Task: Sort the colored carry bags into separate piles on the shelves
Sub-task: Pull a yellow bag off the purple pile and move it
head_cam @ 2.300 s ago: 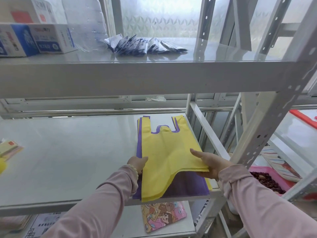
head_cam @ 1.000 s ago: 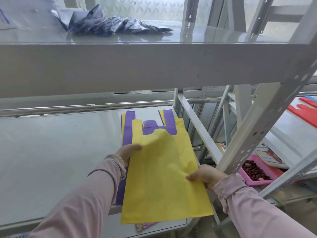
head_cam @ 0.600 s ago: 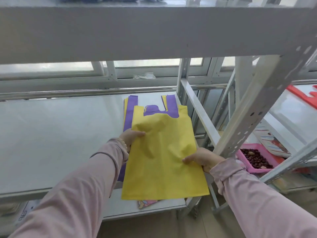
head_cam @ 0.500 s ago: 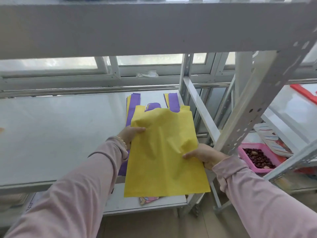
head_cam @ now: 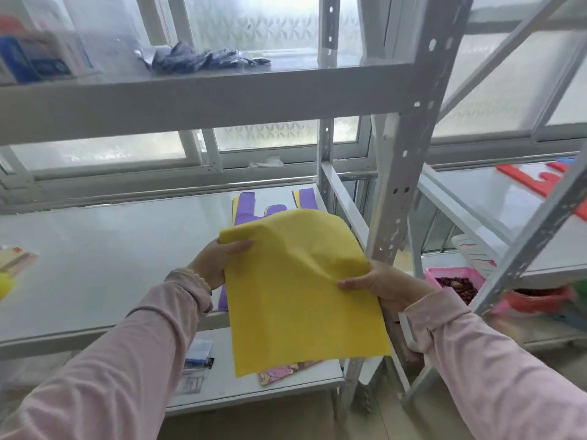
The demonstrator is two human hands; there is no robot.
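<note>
The left hand (head_cam: 219,258) and right hand (head_cam: 381,282) each pinch the yellow carry bag (head_cam: 301,296); print on the blue-and-white boxes (head_cam: 35,60) is unreadable.

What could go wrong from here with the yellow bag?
1. The yellow bag curls over at its far end above the purple bag; it may drag that out of place.
2. The right hand grips its edge close to the upright post; fabric might catch there.
3. Under the purple bag, yellow edges show; that one could get missed.

Bag pile (head_cam: 244,206) on middle shelf (head_cam: 111,249), right end; held bag (head_cam: 301,296) before it.
</note>
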